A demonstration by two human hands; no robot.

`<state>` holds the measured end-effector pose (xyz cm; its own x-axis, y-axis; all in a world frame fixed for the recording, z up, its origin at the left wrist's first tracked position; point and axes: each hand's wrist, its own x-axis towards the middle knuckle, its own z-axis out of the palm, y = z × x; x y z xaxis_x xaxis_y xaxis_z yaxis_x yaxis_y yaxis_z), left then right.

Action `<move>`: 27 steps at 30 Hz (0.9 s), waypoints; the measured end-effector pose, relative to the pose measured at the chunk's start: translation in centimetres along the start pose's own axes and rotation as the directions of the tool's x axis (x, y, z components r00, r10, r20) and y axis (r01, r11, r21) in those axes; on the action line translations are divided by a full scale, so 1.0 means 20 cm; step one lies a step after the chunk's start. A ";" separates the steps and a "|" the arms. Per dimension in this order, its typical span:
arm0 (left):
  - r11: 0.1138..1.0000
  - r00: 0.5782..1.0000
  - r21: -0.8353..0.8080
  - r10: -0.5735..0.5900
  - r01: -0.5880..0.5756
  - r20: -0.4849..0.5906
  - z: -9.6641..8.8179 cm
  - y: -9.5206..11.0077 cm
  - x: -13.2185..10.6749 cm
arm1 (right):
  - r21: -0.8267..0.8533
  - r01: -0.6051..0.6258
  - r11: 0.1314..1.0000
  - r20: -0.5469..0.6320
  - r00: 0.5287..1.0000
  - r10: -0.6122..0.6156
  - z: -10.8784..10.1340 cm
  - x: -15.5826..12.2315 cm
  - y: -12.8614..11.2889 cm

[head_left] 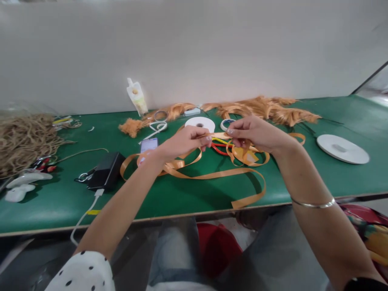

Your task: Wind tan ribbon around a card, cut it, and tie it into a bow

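Green table [194, 196] meets a pale wall [194, 52]. Over its middle, the left hand [186, 141] and right hand [256, 131] both pinch the ribbon [219, 136]; its short stretch runs between them, nearly parallel to the front edge.

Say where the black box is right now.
In the head view, the black box sits on the left of the green table, between the twine pile and left forearm, a white cable at its near end.
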<state>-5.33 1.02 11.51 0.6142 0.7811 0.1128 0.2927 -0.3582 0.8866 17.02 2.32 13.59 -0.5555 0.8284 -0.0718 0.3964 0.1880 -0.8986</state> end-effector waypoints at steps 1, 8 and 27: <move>0.997 1.000 -0.077 0.004 -0.006 -0.025 -0.02 -0.01 -0.01 | 0.037 -0.012 0.999 -0.006 1.000 0.012 -0.01 0.00 0.01; 0.823 0.968 -0.522 -0.125 0.223 0.217 -0.06 -0.08 -0.05 | 0.103 0.031 0.994 -0.020 0.999 -0.029 0.04 0.03 0.03; 0.980 0.808 -0.168 -0.183 0.105 -0.560 -0.37 -0.15 -0.29 | -0.043 -0.344 0.938 -0.266 0.909 0.321 -0.39 -0.12 0.28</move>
<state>-15.23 1.33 11.59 0.0326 0.9830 0.1805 0.2280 -0.1832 0.9563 26.24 5.42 12.09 -0.1832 0.9536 -0.2390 0.5941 -0.0863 -0.7998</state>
